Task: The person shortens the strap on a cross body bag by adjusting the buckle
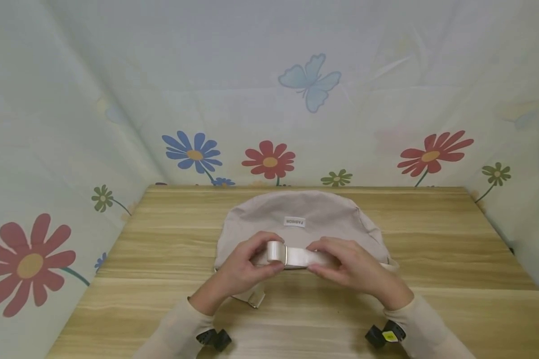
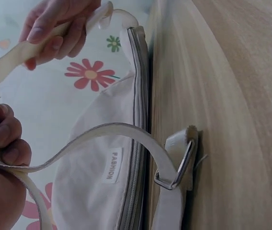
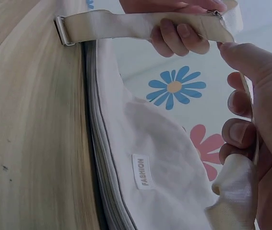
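A pale pinkish bag (image 1: 328,214) with a small "FASHION" label (image 1: 294,222) lies on the wooden table. Its cream strap (image 1: 299,257) is held up in front of it between both hands. My left hand (image 1: 247,262) grips the strap beside a slim metal slider (image 1: 286,255), where the webbing loops back. My right hand (image 1: 352,262) pinches the strap to the right of the slider. In the left wrist view, a metal buckle (image 2: 176,167) on a lower stretch of strap rests at the tabletop. A zipper (image 2: 138,124) runs along the bag's edge.
The wood-grain table (image 1: 170,224) extends around the bag on all sides. Behind it and to the left hangs a pale cloth (image 1: 233,75) printed with flowers and a butterfly. Black wrist devices (image 1: 215,339) are worn over both sleeves.
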Demonstrator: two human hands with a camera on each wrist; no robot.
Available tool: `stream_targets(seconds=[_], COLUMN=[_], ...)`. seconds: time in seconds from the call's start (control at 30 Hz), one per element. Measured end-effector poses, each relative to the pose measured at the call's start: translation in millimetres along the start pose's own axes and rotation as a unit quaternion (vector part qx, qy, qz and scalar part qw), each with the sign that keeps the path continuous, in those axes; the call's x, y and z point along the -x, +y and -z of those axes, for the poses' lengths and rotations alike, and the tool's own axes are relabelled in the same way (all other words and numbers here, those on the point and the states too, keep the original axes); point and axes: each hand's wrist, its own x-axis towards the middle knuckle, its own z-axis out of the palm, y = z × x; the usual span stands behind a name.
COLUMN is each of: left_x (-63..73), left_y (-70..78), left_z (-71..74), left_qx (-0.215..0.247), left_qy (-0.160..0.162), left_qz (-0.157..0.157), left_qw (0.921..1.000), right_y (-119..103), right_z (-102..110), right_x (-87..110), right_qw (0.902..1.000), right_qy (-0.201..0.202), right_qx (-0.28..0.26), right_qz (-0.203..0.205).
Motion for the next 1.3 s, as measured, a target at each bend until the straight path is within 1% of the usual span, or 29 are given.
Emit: stream_targets(seconds=[0.07, 0.17, 0.23, 0.3, 0.4, 0.57, 0.73, 0.87, 1.0, 1.07, 1.23, 1.3], left_x=[0.0, -0.6, -1.3, -2.2, -3.3, -4.4, -4.5, -5.1, -5.4, -4.9, -3.9, -3.6], left_y=[-0.9, -1.4, -1.7, -2.0, -2.1, -3.1, -5.8, -6.9, -7.0, -6.5, -4.8, -4.1], left_z=[-0.8, -2.1, -2.9, -3.7, -4.3, -5.3, -6.7, -8.7, -9.9, -9.9, -10.0, -9.9], left_qx=[0.007, 0.006, -0.005, -0.019, -0.03, -0.036, -0.042, -0.039, -0.036, -0.033, -0.029, -0.03], left_qy=[-0.009, -0.016, -0.016, -0.016, -0.015, -0.014, -0.017, -0.018, -0.015, -0.012, -0.002, 0.001], left_qz=[0.002, -0.003, -0.008, -0.019, -0.03, -0.042, -0.059, -0.064, -0.063, -0.053, -0.03, -0.027], left_qw=[0.9999, 0.9998, 0.9998, 0.9995, 0.999, 0.9983, 0.9973, 0.997, 0.9973, 0.998, 0.9991, 0.9992], right_y=[-1, -2, -3, -4, -5, -6, -8, -10, -11, -11, -9, -7], right_z=[-1, -3, -4, -4, -4, -5, -7, -8, -9, -8, -4, -2], right_x=[-0.4, -1.7, -2.4, -3.3, -5.1, -8.7, -12.1, -14.8, -16.3, -15.9, -13.4, -12.7], right_qw=[1.0, 1.0, 1.0, 1.0, 1.0, 0.9998, 0.9996, 0.9993, 0.999, 0.9991, 0.9987, 0.9982], right_qy=[0.002, 0.001, 0.002, 0.003, 0.007, 0.014, 0.012, 0.013, 0.009, 0.004, -0.002, -0.004], right_qx=[0.0, 0.0, 0.0, -0.001, 0.004, 0.01, 0.014, 0.027, 0.036, 0.037, 0.043, 0.048], right_qz=[-0.002, -0.007, -0.005, -0.006, -0.002, 0.013, 0.019, 0.024, 0.024, 0.021, 0.028, 0.034])
